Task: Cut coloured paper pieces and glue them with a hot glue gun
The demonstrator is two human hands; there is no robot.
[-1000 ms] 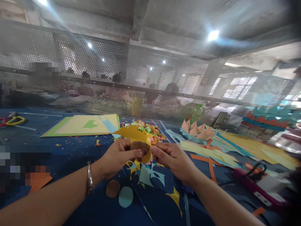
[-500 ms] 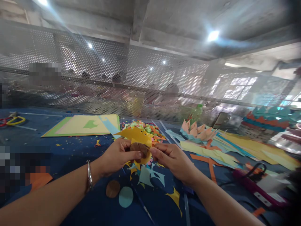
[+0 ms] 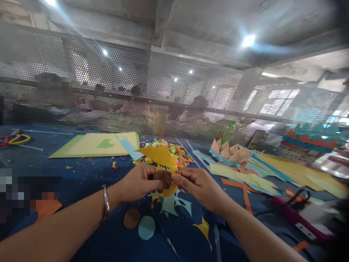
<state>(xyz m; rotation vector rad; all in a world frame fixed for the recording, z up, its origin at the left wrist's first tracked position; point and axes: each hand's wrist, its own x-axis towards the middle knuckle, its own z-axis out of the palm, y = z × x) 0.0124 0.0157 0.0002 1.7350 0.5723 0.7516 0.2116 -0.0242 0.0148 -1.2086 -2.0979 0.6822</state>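
In the middle of the head view, my left hand (image 3: pixel 136 183) is closed on a brown disc (image 3: pixel 164 178), pressed against a sheet of yellow paper (image 3: pixel 159 155). My right hand (image 3: pixel 197 185) pinches the right edge of the same yellow paper beside the disc. Part of the paper stands up above my fingers, and a rounded part shows below them. The exact fingertip contact is partly hidden. On the blue table below lie another brown disc (image 3: pixel 132 218) and a pale blue paper circle (image 3: pixel 146 228), with light blue paper scraps (image 3: pixel 174 204) just behind.
A stack of coloured paper (image 3: pixel 92 143) lies back left, near yellow-handled scissors (image 3: pixel 20 139). A heap of paper bits (image 3: pixel 174 149) is behind my hands. To the right are paper strips (image 3: pixel 245 176), a purple power strip (image 3: pixel 297 218) and a green bottle (image 3: pixel 229 130).
The brown disc has shifted slightly right and down between my hands. The yellow paper has tilted and its upper part moved right. Both hands keep hold.
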